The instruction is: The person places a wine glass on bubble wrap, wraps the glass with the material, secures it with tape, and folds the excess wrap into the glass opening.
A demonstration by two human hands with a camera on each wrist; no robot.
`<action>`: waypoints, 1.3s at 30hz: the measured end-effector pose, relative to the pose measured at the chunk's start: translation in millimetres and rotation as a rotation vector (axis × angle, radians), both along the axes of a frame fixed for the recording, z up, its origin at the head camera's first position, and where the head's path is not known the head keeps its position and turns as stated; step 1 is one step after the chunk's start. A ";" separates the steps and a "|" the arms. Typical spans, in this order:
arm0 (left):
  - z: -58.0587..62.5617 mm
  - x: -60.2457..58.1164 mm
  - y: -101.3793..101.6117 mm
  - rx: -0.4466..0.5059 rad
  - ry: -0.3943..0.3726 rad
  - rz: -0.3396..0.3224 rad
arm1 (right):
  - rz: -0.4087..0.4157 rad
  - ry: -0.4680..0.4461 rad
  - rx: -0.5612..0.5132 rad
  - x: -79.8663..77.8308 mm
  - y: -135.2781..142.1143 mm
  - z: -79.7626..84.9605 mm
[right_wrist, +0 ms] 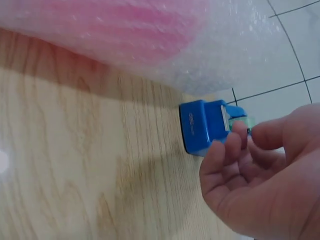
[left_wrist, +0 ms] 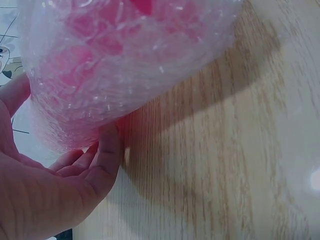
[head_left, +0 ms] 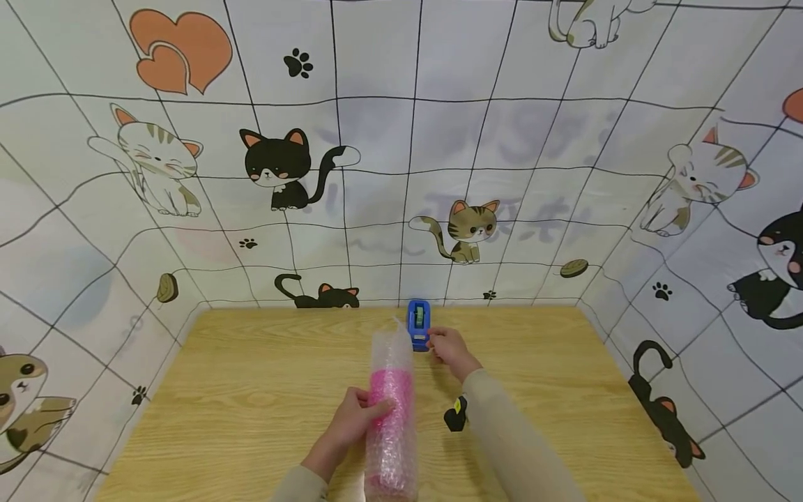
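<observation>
Roll in bubble wrap [head_left: 395,446] probably light, soft, slippery; best held mid-body, where left hand [head_left: 350,422] grips. Right hand [head_left: 450,350] at tape dispenser [head_left: 419,329], table's [head_left: 502,331] far edge; pinch unclear.

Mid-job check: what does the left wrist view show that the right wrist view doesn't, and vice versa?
Only the left wrist view shows the left hand, its fingers against the side of the bundle.

Only the right wrist view shows the blue dispenser, its green tape and the right hand, fingers curled close to the tape; whether they pinch it, I can't tell.

Both share the pink bundle in bubble wrap, the wooden table and part of the gridded sheet.
</observation>
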State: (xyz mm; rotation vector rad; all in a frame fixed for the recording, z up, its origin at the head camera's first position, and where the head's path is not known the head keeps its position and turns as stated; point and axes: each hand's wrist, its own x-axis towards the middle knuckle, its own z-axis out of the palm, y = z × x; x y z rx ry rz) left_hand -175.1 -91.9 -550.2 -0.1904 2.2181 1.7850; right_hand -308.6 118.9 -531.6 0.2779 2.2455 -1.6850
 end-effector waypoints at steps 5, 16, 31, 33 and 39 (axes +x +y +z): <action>-2.1 -0.5 -0.6 0.007 -0.009 -0.009 | 0.041 -0.015 0.021 -7.3 0.0 0.3; 0.9 -0.5 -1.0 0.015 -0.011 -0.019 | 0.101 -0.052 0.074 -21.9 -2.8 -2.2; 1.9 0.7 -1.0 0.013 -0.008 -0.029 | 0.038 -0.076 -0.006 -21.6 6.9 3.6; 1.2 0.9 -0.8 0.020 -0.001 -0.026 | 0.028 -0.074 0.019 -22.6 12.5 3.5; -1.4 0.8 -0.4 0.023 0.014 -0.018 | 0.042 -0.062 0.118 -22.7 22.8 3.4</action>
